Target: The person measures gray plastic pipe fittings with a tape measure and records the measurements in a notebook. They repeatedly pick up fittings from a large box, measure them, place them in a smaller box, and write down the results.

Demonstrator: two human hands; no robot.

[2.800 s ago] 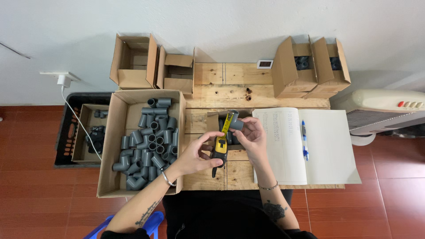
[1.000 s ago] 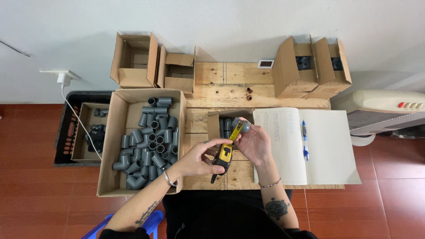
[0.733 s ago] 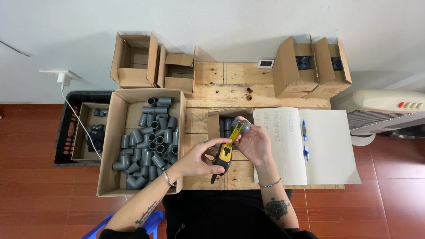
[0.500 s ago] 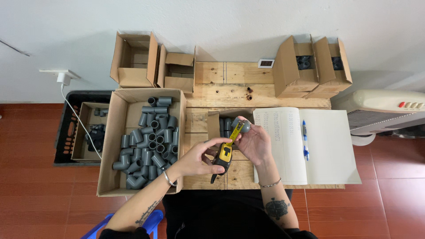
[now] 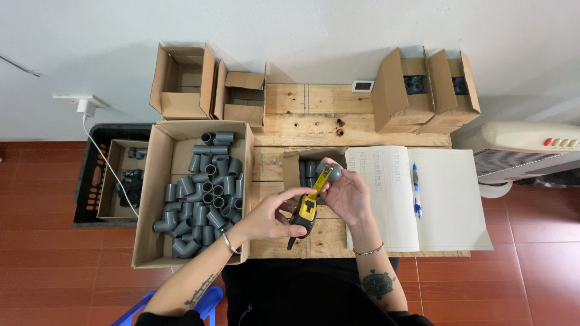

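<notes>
Worktop (image 5: 314, 99) of pale wooden planks, seen from above, set against a white wall over a red tiled floor. To its left a large open cardboard box (image 5: 148, 241) holds a loose heap of grey plastic pipe fittings (image 5: 205, 193), mostly short sleeves and elbows. Left of that box, a black crate (image 5: 84, 181) on the floor holds a smaller carton with a few darker fittings. At the back of the worktop stand two open cartons on the left (image 5: 181, 78), which look empty, and two on the right (image 5: 423, 90), each showing a dark fitting inside. An open ruled notebook (image 5: 447, 199) lies on the right side of the worktop with a blue pen (image 5: 415, 190) on its page. Just left of the notebook, a small cardboard tray (image 5: 293, 172) holds a few more grey fittings.

Both hands meet just in front of that tray, at the middle of the worktop. The left hand (image 5: 269, 217) is closed around the yellow and black case of a tape measure (image 5: 305, 211). Its yellow blade runs up and to the right, straight toward the right hand (image 5: 347, 196), which lies just beyond the case. The right hand pinches a single grey pipe fitting (image 5: 333, 173) in its fingertips at the blade's far end, so the blade lies against the fitting. That fitting is the thing nearest both hands, held above the worktop beside the tray.
</notes>
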